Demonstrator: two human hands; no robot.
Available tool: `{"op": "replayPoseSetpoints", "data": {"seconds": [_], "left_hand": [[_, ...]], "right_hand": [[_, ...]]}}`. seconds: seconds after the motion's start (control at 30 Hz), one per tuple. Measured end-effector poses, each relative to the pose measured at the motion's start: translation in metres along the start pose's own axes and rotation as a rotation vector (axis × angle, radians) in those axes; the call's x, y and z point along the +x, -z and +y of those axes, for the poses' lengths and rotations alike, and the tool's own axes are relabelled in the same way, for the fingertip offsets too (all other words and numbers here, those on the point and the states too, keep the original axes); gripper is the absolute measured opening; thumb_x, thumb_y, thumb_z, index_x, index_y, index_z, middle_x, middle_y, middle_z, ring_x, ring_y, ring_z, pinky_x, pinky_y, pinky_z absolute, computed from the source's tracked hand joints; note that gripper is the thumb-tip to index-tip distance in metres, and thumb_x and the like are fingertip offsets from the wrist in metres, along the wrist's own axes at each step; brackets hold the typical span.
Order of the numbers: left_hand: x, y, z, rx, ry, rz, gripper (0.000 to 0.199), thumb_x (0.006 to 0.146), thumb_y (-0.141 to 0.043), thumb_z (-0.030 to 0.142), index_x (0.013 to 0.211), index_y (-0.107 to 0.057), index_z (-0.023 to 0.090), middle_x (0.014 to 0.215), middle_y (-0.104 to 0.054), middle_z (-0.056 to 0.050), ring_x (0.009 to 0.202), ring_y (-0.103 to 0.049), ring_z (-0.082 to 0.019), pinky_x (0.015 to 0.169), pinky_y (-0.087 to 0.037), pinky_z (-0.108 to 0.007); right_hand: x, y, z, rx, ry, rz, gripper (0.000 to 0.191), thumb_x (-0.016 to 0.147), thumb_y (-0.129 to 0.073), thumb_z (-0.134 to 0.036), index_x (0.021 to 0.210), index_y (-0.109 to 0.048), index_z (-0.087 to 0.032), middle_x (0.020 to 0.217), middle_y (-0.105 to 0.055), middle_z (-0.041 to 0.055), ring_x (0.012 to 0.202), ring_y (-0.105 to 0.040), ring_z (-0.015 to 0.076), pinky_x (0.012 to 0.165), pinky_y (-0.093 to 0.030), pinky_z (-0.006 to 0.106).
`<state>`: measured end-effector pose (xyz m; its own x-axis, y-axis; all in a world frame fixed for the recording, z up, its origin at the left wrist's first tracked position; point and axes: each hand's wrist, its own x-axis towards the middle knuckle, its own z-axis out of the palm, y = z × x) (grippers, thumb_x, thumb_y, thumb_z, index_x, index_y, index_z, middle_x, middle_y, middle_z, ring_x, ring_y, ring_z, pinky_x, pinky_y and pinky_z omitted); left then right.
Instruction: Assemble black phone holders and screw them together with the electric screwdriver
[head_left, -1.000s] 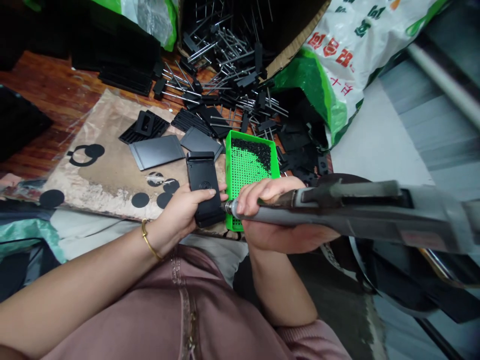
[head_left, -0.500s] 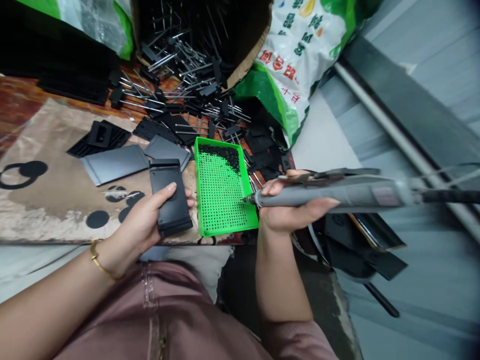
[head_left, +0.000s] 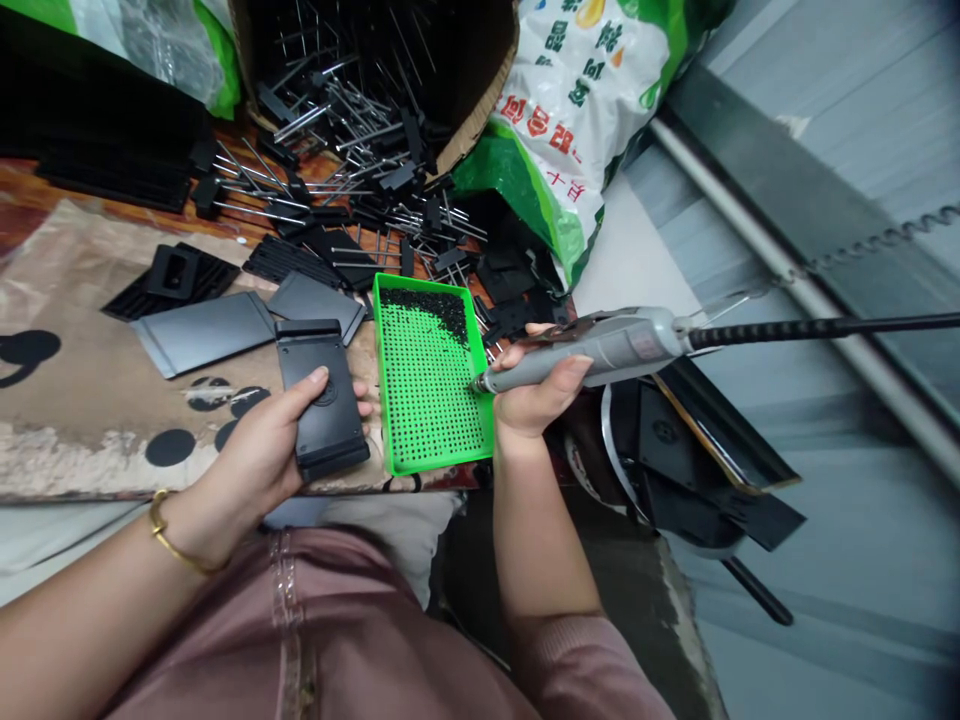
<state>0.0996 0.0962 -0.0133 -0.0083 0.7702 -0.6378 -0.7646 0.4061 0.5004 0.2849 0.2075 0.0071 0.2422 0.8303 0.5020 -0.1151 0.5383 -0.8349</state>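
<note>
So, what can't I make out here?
All in the head view:
Underside of held black part: faces away, towards left hand.
Small pieces in the green tray: too small to tell shapes.
Cardboard box: cut off by top edge.
Cable from grey tool: cut off by right edge.

Black rectangular holder [head_left: 311, 440], raised bar each end, is held face up just left of green tray [head_left: 420, 400]. Grey powered screwdriver [head_left: 637, 335] sits near-horizontal, bit at tray's right side, black cable [head_left: 772, 328] behind. Tray is perforated, lies flat, small black pieces [head_left: 429, 302] piled at far end.
</note>
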Motion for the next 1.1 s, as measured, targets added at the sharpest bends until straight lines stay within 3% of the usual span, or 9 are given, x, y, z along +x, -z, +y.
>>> {"op": "replayPoseSetpoints", "data": {"seconds": [0.23, 0.37, 0.43, 0.53, 0.67, 0.73, 0.9, 1.1], "left_hand": [[-0.001, -0.002, 0.002, -0.006, 0.012, 0.004, 0.032, 0.089, -0.048, 0.03, 0.097, -0.07, 0.008, 0.091, -0.073, -0.018, 0.074, -0.071, -0.024, 0.059, -0.061, -0.034], [-0.004, -0.005, 0.003, -0.051, -0.003, -0.035, 0.03, 0.089, -0.049, 0.024, 0.103, -0.068, 0.006, 0.102, -0.072, -0.019, 0.087, -0.071, -0.027, 0.068, -0.061, -0.037], [-0.005, -0.006, 0.003, -0.081, -0.022, -0.052, 0.028, 0.089, -0.049, 0.02, 0.105, -0.067, 0.006, 0.11, -0.069, -0.019, 0.094, -0.069, -0.027, 0.072, -0.06, -0.038], [-0.005, -0.005, 0.001, -0.133, -0.022, -0.094, 0.028, 0.091, -0.047, 0.019, 0.105, -0.066, 0.005, 0.116, -0.066, -0.02, 0.099, -0.067, -0.026, 0.078, -0.059, -0.038], [-0.001, 0.0, -0.004, -0.193, -0.004, -0.14, 0.031, 0.092, -0.046, 0.022, 0.104, -0.067, 0.002, 0.107, -0.069, -0.021, 0.094, -0.069, -0.025, 0.082, -0.057, -0.038], [0.002, 0.003, -0.007, -0.221, -0.015, -0.15, 0.029, 0.092, -0.047, 0.021, 0.103, -0.067, 0.003, 0.099, -0.072, -0.019, 0.089, -0.07, -0.024, 0.082, -0.057, -0.038], [0.007, 0.006, -0.012, -0.277, -0.065, -0.202, 0.024, 0.09, -0.05, 0.019, 0.099, -0.068, 0.005, 0.084, -0.073, -0.015, 0.075, -0.071, -0.021, 0.076, -0.057, -0.035], [0.004, 0.001, -0.011, -0.314, -0.105, -0.175, 0.021, 0.089, -0.049, 0.013, 0.094, -0.068, 0.006, 0.082, -0.074, -0.012, 0.074, -0.07, -0.019, 0.078, -0.057, -0.035]], "right_hand": [[0.0, 0.001, 0.001, 0.018, -0.013, 0.004, 0.045, 0.076, -0.046, -0.064, 0.082, -0.06, -0.021, 0.046, -0.051, -0.0061, 0.038, -0.047, 0.0121, 0.042, -0.04, 0.027], [0.002, -0.005, -0.016, 0.033, -0.026, 0.039, 0.05, 0.076, -0.039, -0.068, 0.077, -0.059, -0.022, 0.044, -0.047, -0.0067, 0.035, -0.043, 0.0114, 0.036, -0.034, 0.024], [-0.001, -0.012, -0.032, 0.1, 0.001, -0.001, 0.055, 0.078, -0.033, -0.071, 0.074, -0.06, -0.022, 0.043, -0.045, -0.0062, 0.033, -0.041, 0.0108, 0.033, -0.031, 0.023], [-0.016, -0.026, -0.056, 0.238, -0.023, -0.176, 0.059, 0.077, -0.033, -0.074, 0.075, -0.062, -0.023, 0.044, -0.046, -0.0046, 0.033, -0.04, 0.0114, 0.032, -0.031, 0.024], [-0.041, -0.045, -0.074, 0.341, -0.153, -0.469, 0.054, 0.069, -0.046, -0.077, 0.078, -0.062, -0.026, 0.048, -0.048, -0.0038, 0.036, -0.044, 0.0141, 0.034, -0.036, 0.028], [-0.05, -0.054, -0.074, 0.354, -0.179, -0.538, 0.053, 0.069, -0.047, -0.077, 0.079, -0.062, -0.027, 0.049, -0.048, -0.0039, 0.037, -0.044, 0.0141, 0.036, -0.037, 0.029], [-0.06, -0.071, -0.062, 0.404, -0.118, -0.59, 0.054, 0.075, -0.038, -0.075, 0.083, -0.063, -0.028, 0.048, -0.048, -0.0037, 0.036, -0.044, 0.0146, 0.035, -0.036, 0.028], [-0.066, -0.08, -0.06, 0.316, -0.141, -0.529, 0.052, 0.072, -0.04, -0.076, 0.078, -0.061, -0.028, 0.046, -0.045, -0.0048, 0.032, -0.042, 0.0137, 0.031, -0.032, 0.027]]}}
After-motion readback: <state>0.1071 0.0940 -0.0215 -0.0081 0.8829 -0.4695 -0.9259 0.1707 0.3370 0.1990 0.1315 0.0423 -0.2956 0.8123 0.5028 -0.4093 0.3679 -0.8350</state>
